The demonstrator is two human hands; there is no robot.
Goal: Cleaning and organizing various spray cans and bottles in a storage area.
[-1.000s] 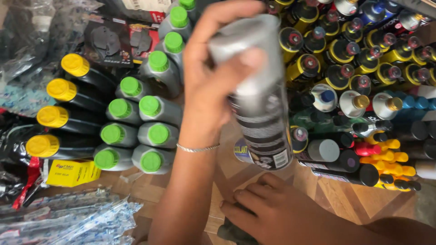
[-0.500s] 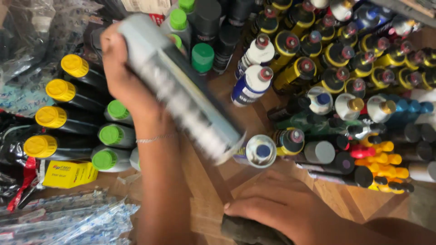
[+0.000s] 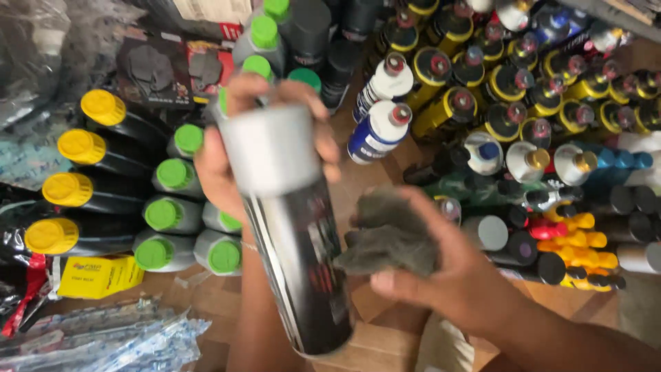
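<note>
You are in a shop or stockroom selling car-care goods. At nine o'clock, black plastic bottles with yellow screw caps (image 3: 82, 186) lie stacked in a row; beside them lie grey bottles with green caps (image 3: 172, 213). From twelve to three o'clock, many yellow-and-black spray cans with nozzles (image 3: 482, 76) crowd together, with white-and-blue cans (image 3: 382, 124) near centre. At seven o'clock lie clear plastic packets (image 3: 89, 341). Brown cardboard (image 3: 375, 324) lies under everything.

Green-capped bottles (image 3: 165, 213), yellow-capped black bottles (image 3: 82, 193), white spray cans (image 3: 382, 110), yellow box (image 3: 100, 275), clear plastic pkts (image 3: 96, 341)
</note>
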